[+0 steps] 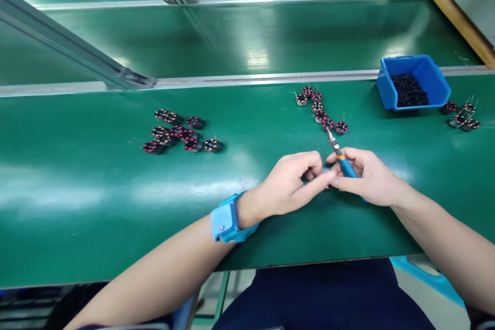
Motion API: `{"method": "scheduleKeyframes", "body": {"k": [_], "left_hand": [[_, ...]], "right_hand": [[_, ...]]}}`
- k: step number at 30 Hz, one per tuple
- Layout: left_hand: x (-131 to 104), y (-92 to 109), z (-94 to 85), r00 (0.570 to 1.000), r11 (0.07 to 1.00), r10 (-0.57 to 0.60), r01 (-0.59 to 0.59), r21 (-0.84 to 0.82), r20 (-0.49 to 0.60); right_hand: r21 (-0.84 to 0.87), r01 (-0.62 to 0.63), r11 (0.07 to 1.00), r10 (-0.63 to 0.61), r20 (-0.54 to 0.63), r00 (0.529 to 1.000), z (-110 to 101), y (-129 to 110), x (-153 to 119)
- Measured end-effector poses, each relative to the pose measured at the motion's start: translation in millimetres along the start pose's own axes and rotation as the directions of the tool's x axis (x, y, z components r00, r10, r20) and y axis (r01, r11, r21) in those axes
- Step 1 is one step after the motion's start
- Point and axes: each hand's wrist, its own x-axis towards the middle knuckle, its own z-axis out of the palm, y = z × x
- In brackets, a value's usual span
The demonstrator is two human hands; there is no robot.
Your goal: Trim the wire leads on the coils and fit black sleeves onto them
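Note:
My right hand grips a pair of small cutting pliers with blue handles and an orange band; the metal jaws point up and left, away from me. Beside it, my left hand, wearing a blue wrist strap, is closed with thumb and fingers meeting the right fingertips. A small dark part shows just under these fingertips, mostly hidden, so its kind cannot be made out. Beyond the pliers' tip, several small wire-wound motor stators, red and copper coloured with thin wires sticking up, lie in a loose line.
A group of several stators stands on the green bench top at left. At right is a blue bin holding black pieces, with several more stators beside it. A metal rail runs along the back.

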Motion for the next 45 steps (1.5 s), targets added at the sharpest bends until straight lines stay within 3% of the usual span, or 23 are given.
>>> {"method": "scheduleKeyframes", "body": {"k": [2, 3, 4, 6, 7, 8, 10, 12, 14, 16, 19, 21, 24, 26, 31, 37, 41, 45], "left_hand": [[2, 0, -4.2, 1.000, 1.000, -0.008, 0.008, 0.008, -0.029], [4, 0, -6.9, 0.993, 1.000, -0.015, 0.014, -0.013, -0.115], [5, -2, -10.1, 0.971, 0.998, -0.027, 0.015, -0.053, -0.239], [6, -4, -16.5, 0.884, 0.990, -0.075, 0.010, -0.142, -0.462], [5, -5, -18.7, 0.868, 0.984, -0.102, 0.016, -0.178, -0.485], [5, -6, -19.7, 0.891, 0.978, -0.126, 0.039, -0.203, -0.436], [1, -4, -17.2, 0.964, 0.970, -0.166, 0.121, -0.213, -0.209], [-3, -1, -11.2, 0.980, 0.957, -0.196, 0.186, -0.222, -0.024], [-6, 1, -6.5, 0.975, 0.938, -0.217, 0.219, -0.271, 0.036], [-8, 0, -6.5, 0.969, 0.908, -0.248, 0.231, -0.350, -0.005], [-9, -4, -12.0, 0.914, 0.881, -0.286, 0.133, -0.454, -0.287], [-10, -5, -12.6, 0.880, 0.869, -0.306, 0.103, -0.483, -0.363], [-11, -3, -2.4, 0.932, 0.842, -0.325, 0.208, -0.498, -0.159], [-11, -2, 9.2, 0.940, 0.833, -0.329, 0.247, -0.495, -0.084], [-11, -3, 26.5, 0.911, 0.795, -0.381, 0.234, -0.560, -0.160], [-20, -3, 21.5, 0.894, 0.702, -0.443, 0.296, -0.648, -0.072], [-25, -1, 21.8, 0.900, 0.681, -0.435, 0.328, -0.655, -0.002], [-24, 0, 22.8, 0.908, 0.703, -0.418, 0.334, -0.628, 0.016]], "right_hand": [[-0.016, -0.008, 1.000, 0.008, 0.014, 1.000, 0, 0, 0], [-0.025, -0.010, 1.000, 0.011, 0.016, 1.000, 0, 1, 0], [-0.032, -0.012, 0.999, 0.013, 0.016, 1.000, 0, 1, 0], [-0.032, -0.020, 0.999, 0.020, 0.010, 1.000, 0, 1, 0], [-0.025, -0.027, 0.999, 0.027, 0.006, 1.000, 0, 1, 1], [-0.015, -0.034, 0.999, 0.034, 0.003, 0.999, 0, 1, 1], [0.010, -0.048, 0.999, 0.048, 0.000, 0.999, 1, 0, 2], [0.049, -0.057, 0.997, 0.057, -0.002, 0.998, 1, -1, 3], [0.082, -0.061, 0.995, 0.062, -0.008, 0.998, 0, -1, 3], [0.104, -0.066, 0.992, 0.069, -0.026, 0.997, 0, 0, 3], [0.131, -0.074, 0.989, 0.081, -0.054, 0.995, 0, 3, 4], [0.153, -0.086, 0.985, 0.097, -0.067, 0.993, 1, 3, 5], [0.169, -0.106, 0.980, 0.122, -0.085, 0.989, 3, 3, 6], [0.181, -0.105, 0.978, 0.125, -0.105, 0.987, 5, 3, 6], [0.180, -0.086, 0.980, 0.107, -0.108, 0.988, 7, 3, 5], [-0.028, 0.159, 0.987, -0.161, -0.190, 0.968, 8, 4, 1], [-0.042, 0.168, 0.985, -0.172, -0.129, 0.977, 7, 1, 2], [-0.036, 0.200, 0.979, -0.203, -0.260, 0.944, -3, -2, 3]]}}
